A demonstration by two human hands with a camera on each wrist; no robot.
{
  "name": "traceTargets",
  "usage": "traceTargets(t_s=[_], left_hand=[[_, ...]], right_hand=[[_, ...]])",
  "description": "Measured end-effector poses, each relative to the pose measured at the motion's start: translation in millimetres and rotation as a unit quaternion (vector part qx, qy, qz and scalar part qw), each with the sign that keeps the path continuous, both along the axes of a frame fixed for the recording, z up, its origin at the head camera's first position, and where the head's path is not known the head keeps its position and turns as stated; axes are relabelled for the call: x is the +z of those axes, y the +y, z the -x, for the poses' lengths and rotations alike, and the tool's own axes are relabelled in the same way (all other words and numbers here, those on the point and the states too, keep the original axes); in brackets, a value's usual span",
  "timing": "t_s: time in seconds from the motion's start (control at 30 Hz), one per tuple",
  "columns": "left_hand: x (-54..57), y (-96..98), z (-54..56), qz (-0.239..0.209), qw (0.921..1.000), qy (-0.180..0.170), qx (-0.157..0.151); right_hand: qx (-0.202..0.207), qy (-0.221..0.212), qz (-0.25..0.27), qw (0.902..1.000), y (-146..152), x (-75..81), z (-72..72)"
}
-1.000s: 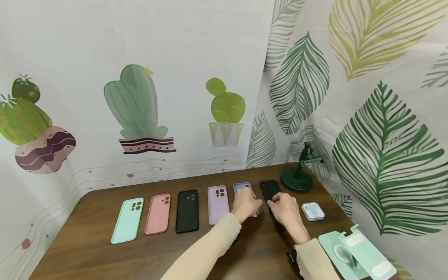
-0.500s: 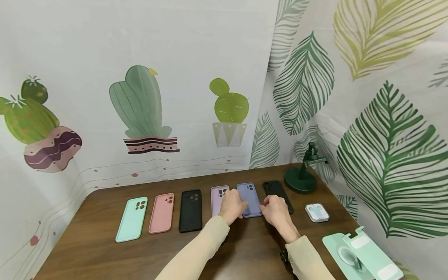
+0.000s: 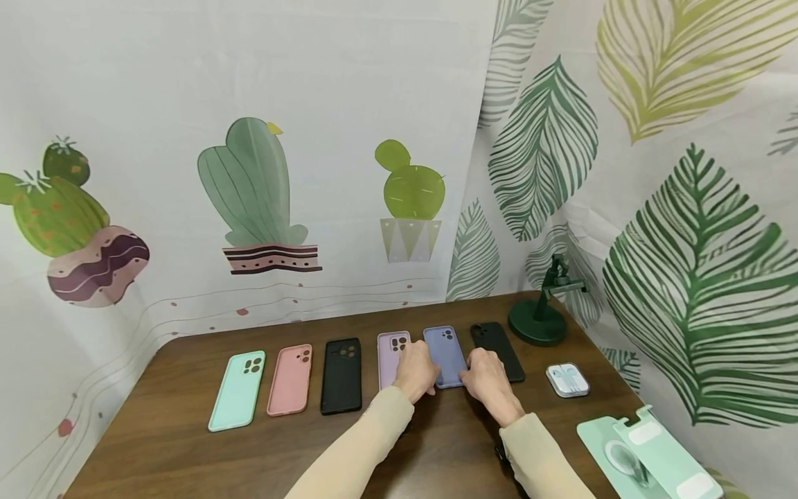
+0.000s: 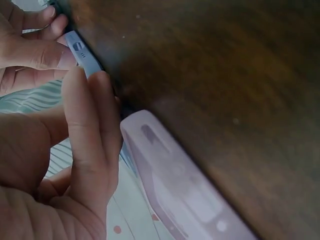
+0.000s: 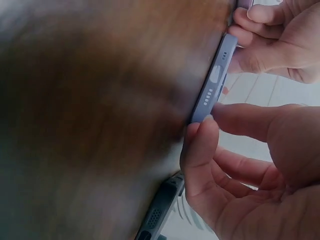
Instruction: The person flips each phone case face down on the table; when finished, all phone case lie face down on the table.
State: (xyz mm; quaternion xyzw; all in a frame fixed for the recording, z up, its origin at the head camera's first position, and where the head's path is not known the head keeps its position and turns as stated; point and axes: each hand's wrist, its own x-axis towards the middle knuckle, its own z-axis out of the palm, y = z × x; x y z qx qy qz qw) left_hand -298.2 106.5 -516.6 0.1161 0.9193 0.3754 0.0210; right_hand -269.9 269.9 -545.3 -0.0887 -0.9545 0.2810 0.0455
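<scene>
A periwinkle-blue phone case (image 3: 445,357) lies on the table between both hands. My right hand (image 3: 489,381) pinches its near right corner; in the right wrist view, the thumb (image 5: 200,150) is at the edge and a finger just above. My left hand (image 3: 414,371) is at the opposite near corner, thumb and fingertips close around it in the right wrist view. Part of a lilac phone case (image 3: 388,360) is hidden by the left hand; it looms near that hand in the left wrist view. A black phone case (image 3: 499,353) lies just beyond the right hand.
Mint (image 3: 235,398), pink (image 3: 289,384) and another black phone case (image 3: 341,381) lie in a row leftward. On the right are a dark green stand (image 3: 537,322), boxed earphones (image 3: 568,380) and a mint-coloured folding stand (image 3: 661,450). Patterned cloth hangs behind.
The left hand has moved left off the blue phone case, uncovering it and covering part of the lilac one. The right hand has shifted left from the black case to the blue one's corner.
</scene>
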Motion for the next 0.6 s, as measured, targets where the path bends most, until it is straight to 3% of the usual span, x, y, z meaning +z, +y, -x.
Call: traceTargets(t_s=[0.1, 0.23, 0.3, 0.43, 0.53, 0.6], left_hand=[[-19.2, 4.0, 11.7, 0.018, 0.9998, 0.003, 0.007], [-31.0, 7.1, 19.2, 0.032, 0.9994, 0.005, 0.011], [-29.6, 6.9, 18.5, 0.032, 0.9994, 0.005, 0.011], [-9.2, 4.1, 8.2, 0.009, 0.9999, -0.008, 0.01], [-8.9, 4.0, 7.6, 0.012, 0.9999, -0.002, 0.009], [-17.0, 4.2, 10.6, 0.02, 0.9997, 0.01, 0.009]], right_hand=[[0.005, 0.003, -0.009, 0.9999, 3, -8.4, 4.3], [0.017, 0.0, -0.015, 0.9997, 6, -10.9, 7.8], [0.02, -0.007, -0.018, 0.9996, 7, -11.9, 10.3], [0.021, -0.016, -0.019, 0.9995, 10, -15.2, 14.3], [0.022, -0.011, -0.022, 0.9994, 10, -16.9, 14.6], [0.025, -0.003, -0.021, 0.9995, 9, -16.2, 12.8]])
